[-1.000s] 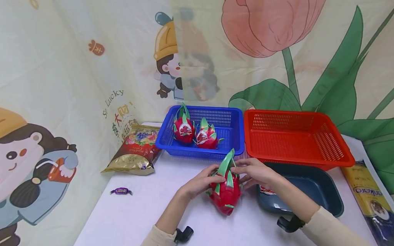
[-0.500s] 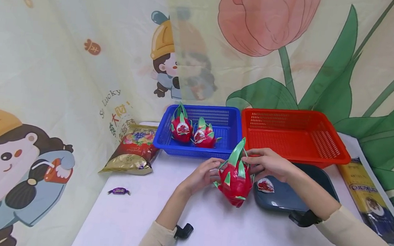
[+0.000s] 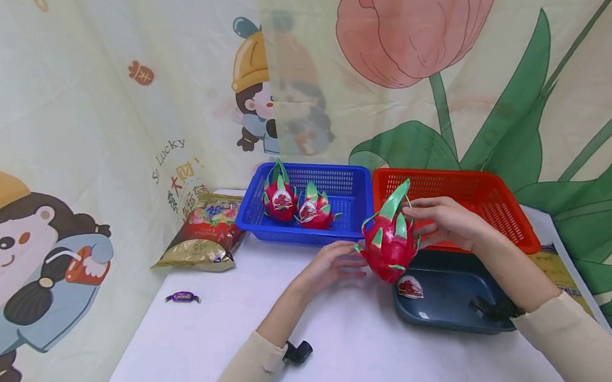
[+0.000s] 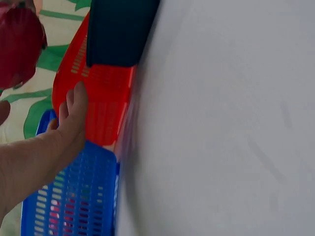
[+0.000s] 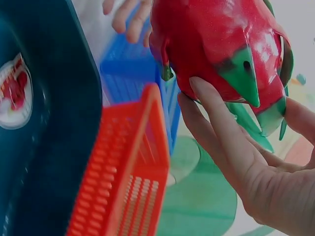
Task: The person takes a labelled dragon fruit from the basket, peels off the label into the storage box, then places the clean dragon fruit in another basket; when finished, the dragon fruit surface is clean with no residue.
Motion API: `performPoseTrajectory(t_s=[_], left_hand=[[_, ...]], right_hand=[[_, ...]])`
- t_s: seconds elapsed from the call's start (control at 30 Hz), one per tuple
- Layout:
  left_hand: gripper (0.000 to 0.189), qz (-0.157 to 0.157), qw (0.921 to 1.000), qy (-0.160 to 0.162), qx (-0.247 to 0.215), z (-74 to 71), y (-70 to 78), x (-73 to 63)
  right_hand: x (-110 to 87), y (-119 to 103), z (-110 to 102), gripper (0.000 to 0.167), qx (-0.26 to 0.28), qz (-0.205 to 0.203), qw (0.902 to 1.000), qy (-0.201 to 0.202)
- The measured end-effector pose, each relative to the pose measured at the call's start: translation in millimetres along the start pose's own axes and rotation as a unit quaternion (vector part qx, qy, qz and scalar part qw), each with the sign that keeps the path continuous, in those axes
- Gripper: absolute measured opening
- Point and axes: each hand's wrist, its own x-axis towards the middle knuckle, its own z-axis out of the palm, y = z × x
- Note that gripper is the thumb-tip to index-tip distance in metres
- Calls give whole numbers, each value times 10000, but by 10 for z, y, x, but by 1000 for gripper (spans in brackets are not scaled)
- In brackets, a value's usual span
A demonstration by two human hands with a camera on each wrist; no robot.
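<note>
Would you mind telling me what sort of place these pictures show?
It looks like a small tabletop set-up, perhaps for filming: a printed curtain hangs behind a white table, which bears a blue basket and a red basket.

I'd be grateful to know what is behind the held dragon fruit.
In the head view, the red basket shows behind the dragon fruit, which hides its near-left corner.

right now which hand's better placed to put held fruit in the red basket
Probably the right hand: it grips the dragon fruit near the red basket; the left hand holds nothing.
</note>
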Motion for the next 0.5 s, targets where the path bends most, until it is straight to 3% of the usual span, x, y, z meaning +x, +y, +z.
performPoseTrajectory(t_s=[0.13, 0.37, 0.5], left_hand=[[20, -109, 9982, 277, -512, 126, -24, 81], [37, -213, 9899, 785, -1158, 337, -42, 257], [33, -294, 9837, 945, -1499, 420, -73, 356]], right_hand=[[44, -90, -139, 70, -57, 48, 9999, 130], [141, -182, -338, 69, -447, 35, 9984, 334], [224, -175, -438, 70, -446, 129, 9980, 428]])
